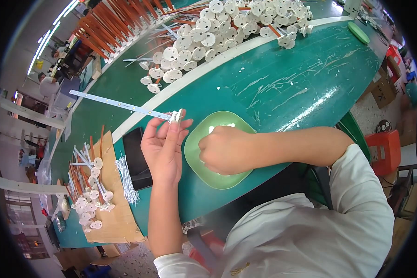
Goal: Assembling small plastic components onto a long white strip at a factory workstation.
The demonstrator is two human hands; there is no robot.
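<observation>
My left hand [164, 150] is closed, its thumb and fingertips pinching a white round cap [177, 116]. A narrow pale LED strip board [120, 104] runs from this cap up to the left, with small chips along it. My right hand [227, 149] is over a green square plate with rounded corners [220, 182]. Its fingers are curled in, and whatever they may hold is hidden by the back of the hand. Small white pieces [224, 125] show in the plate beyond my knuckles.
A black phone-like slab [136, 160] and a bundle of white wires [126, 178] lie left of my left arm. Cardboard [118, 217] there carries several capped strips [90, 204]. Past a white ledge [171, 88] is a large heap of round caps [208, 39]; orange strips stand at far left.
</observation>
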